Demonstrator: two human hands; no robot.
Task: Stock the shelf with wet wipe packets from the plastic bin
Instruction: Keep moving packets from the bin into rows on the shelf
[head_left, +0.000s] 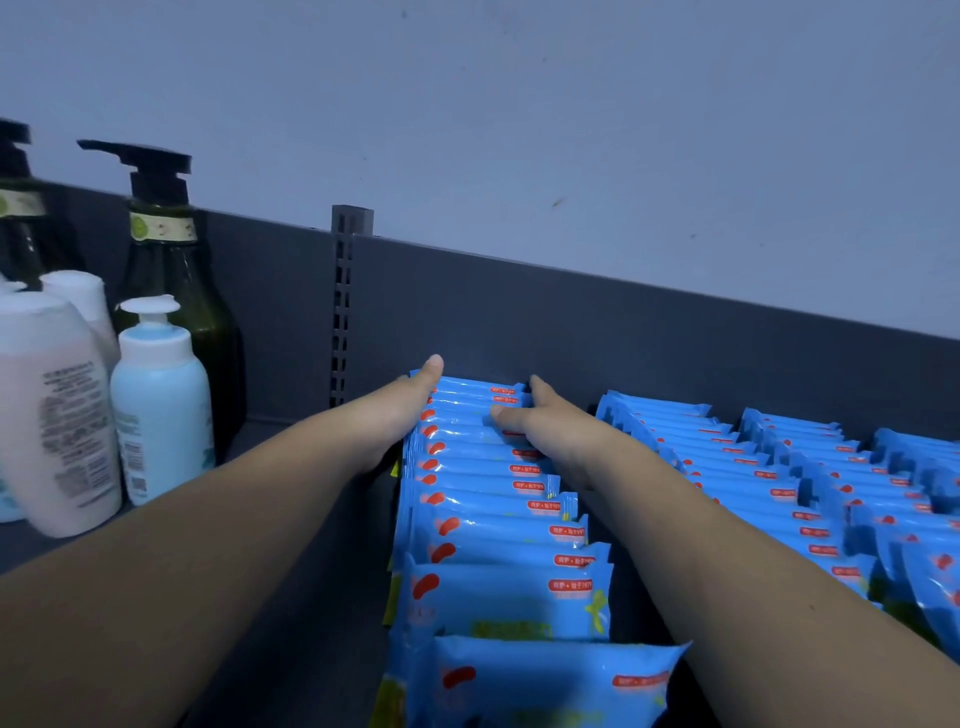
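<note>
The row of wet wipe packets (498, 525) starts at the bottom edge of the view and runs away across the shelf (322, 545), each packet standing on edge and leaning on the next. At the row's far end both hands are at work. The left hand (410, 410) lies flat with straight fingers against the row's left side. The right hand (540, 431) rests spread on the packet tops, gripping nothing. The step looks like squaring and packing the row towards the back panel (571, 322) just behind it. More rows (753, 467) stand right of it, bottles (161, 395) left. The bin is out of view, so next probably comes fetching more packets.
</note>
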